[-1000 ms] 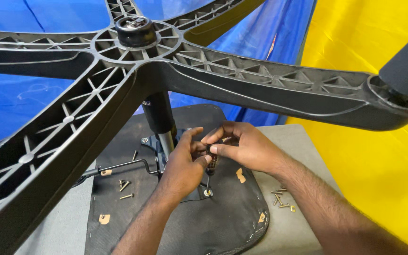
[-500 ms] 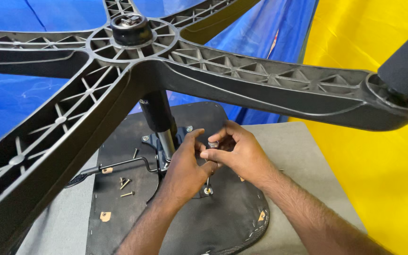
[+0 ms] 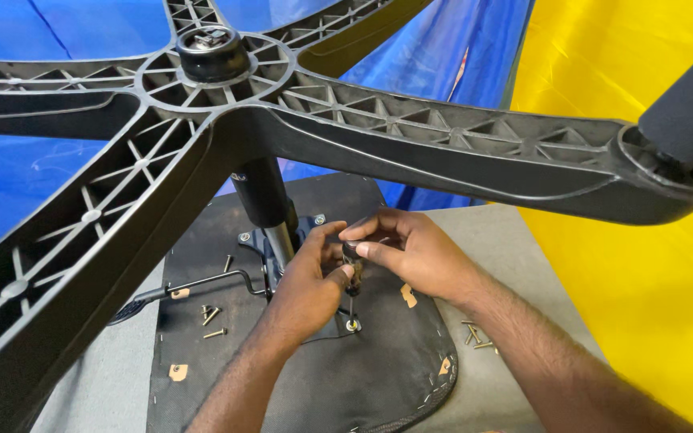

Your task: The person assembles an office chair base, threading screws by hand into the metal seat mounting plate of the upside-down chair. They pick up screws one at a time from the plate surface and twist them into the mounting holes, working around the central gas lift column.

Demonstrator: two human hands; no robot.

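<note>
Both hands close together under the overturned chair base (image 3: pixel 411 136), over the black underside of the seat (image 3: pixel 314 385). Right hand (image 3: pixel 411 252) wrapped around the top of a small screwdriver (image 3: pixel 352 277), thumb and forefinger pinched shut on its dark handle. Left hand (image 3: pixel 306 285) just beside, fingers curled, thumb tip pressed to the same handle from the other side; grip closed on the tool as well, though how firmly cannot be told.

Long axis of the screwdriver close to upright, leaning slightly: handle up inside the two grips, thin shaft running straight down out of them. Tip set on a screw (image 3: pixel 352 325) with a bright washer, directly below the grips and seated in the metal plate (image 3: pixel 282 240) bolted to the seat. Right hand on top of the handle, left hand lower and nearer to the screw.

Behind the left grip, the chair's column (image 3: pixel 265 200) rising to the hub of the base. Left of the grips, a bent black lever (image 3: pixel 202 282) lying across the seat, and past it a few loose screws (image 3: pixel 210 317). More loose screws (image 3: pixel 475 335) on the grey floor (image 3: pixel 507 377) to the right of the right forearm. Blue sheeting (image 3: pixel 42 184) behind, yellow sheeting (image 3: pixel 643 281) off to the right.
</note>
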